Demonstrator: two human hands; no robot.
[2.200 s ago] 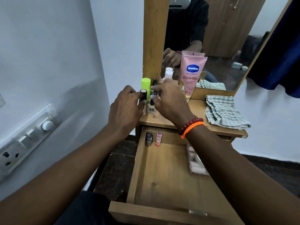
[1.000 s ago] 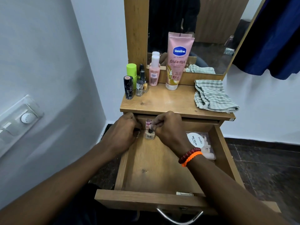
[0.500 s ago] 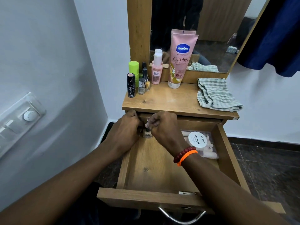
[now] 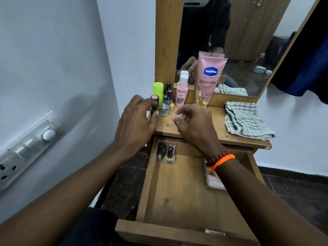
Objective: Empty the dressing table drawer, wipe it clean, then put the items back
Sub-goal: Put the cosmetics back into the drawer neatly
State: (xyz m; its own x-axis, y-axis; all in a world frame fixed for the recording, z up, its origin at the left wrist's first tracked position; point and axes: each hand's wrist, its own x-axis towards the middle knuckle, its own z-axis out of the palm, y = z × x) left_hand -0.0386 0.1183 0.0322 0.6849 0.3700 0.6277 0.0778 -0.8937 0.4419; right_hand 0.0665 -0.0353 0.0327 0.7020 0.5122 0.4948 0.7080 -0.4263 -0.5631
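The dressing table drawer (image 4: 177,233) stands pulled out. Three small nail-polish bottles (image 4: 167,153) stand in its back left corner, and a clear packet (image 4: 213,178) lies at its right side, partly under my right forearm. My left hand (image 4: 136,119) is up at the tabletop, with thumb and forefinger on either side of a black lipstick tube (image 4: 154,98); blur hides whether they grip it. My right hand (image 4: 193,123) hovers over the tabletop with curled, spread fingers and holds nothing.
On the tabletop (image 4: 218,137) stand a green-capped bottle (image 4: 158,89), small polish bottles (image 4: 166,107), a pink bottle (image 4: 182,93) and a pink Vaseline tube (image 4: 209,80) against the mirror (image 4: 248,41). A checked cloth (image 4: 245,119) lies at the right. A switchboard (image 4: 26,148) is on the left wall.
Both hands have lifted out of the drawer's back left corner to the tabletop, leaving a nail-polish bottle there. My left hand has reached the black tube.
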